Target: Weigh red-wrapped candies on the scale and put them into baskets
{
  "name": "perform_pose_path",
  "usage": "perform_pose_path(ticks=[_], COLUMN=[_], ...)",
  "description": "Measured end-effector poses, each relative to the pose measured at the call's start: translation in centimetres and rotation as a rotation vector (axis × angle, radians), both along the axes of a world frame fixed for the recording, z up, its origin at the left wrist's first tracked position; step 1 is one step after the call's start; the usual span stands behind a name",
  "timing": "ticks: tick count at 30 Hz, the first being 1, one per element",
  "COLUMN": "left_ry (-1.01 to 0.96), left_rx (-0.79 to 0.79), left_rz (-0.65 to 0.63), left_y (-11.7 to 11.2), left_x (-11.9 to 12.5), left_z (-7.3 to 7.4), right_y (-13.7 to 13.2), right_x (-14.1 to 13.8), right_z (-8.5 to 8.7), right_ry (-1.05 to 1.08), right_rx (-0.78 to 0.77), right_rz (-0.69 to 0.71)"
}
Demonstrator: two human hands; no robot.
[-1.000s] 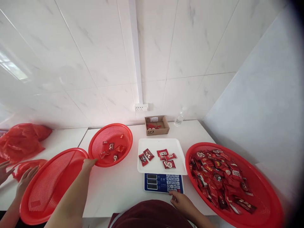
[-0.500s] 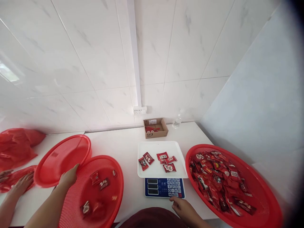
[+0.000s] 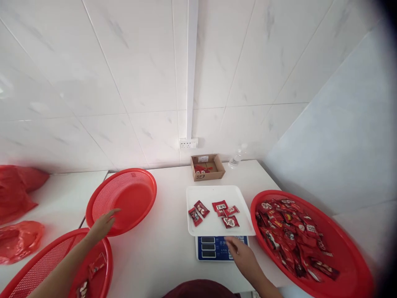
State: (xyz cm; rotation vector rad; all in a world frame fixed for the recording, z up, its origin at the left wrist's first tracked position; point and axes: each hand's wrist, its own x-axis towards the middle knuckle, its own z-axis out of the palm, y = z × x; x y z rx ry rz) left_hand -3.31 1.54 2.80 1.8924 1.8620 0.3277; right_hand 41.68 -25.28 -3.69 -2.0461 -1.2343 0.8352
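- Basket (image 3: 135, 203), empty, on the counter (image 3: 169, 236): likely light, slightly flexible; best gripped by its rim.
- Left hand (image 3: 104, 226) over its near rim, outstretched, unclasped.
- Right hand (image 3: 244, 257), half-curled, unclenched, beside the scale (image 3: 208, 247).

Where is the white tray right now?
In the head view, the white tray is just right of centre, in front of the cardboard box, left of the packet-filled basket.

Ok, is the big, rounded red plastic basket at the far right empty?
No: small packets in shiny red wrappers lie heaped in that big, rounded red plastic basket.
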Motion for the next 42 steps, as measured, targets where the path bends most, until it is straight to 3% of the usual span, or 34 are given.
perform_pose_path(ticks=[4, 9, 12, 18, 26, 32, 38, 42], left_ry=[-0.234, -0.296, -0.278, -0.182, 0.287, 0.327, 0.223, 0.034], left_rx=[-0.186, -0.200, -0.253, -0.325, -0.304, -0.330, -0.375, -0.410], left_rz=[-0.190, -0.240, -0.309, -0.371, -0.421, -0.349, -0.360, -0.365], left_y=[-2.2, -5.3, -6.6, -9.1, -12.9, -16.4, -17.9, -18.0], left_x=[5.5, 9.8, 10.4, 9.5, 9.3, 12.1, 15.9, 17.2], left_z=[-1.1, -3.1, -3.1, -1.4, 0.9, 1.7, 1.5, 0.9], right_y=[1.8, 3.3, 4.3, 7.5, 9.6, 10.2, 11.3, 11.9], right_x=[-0.2, 0.2, 0.9, 2.3, 4.2, 6.1, 7.3, 8.0], right_z=[0.0, -0.8, -1.0, -1.3, -1.3, -1.0, -1.3, -0.8], right_ry=[-0.204, -0.411, -0.506, -0.592, -0.639, -0.575, -0.483, -0.356], right_rx=[0.126, 0.114, 0.018, -0.103, 0.103, 0.189, 0.241, 0.192], right_rz=[-0.178, -0.172, -0.150, 0.004, 0.261, 0.336, 0.253, -0.003])
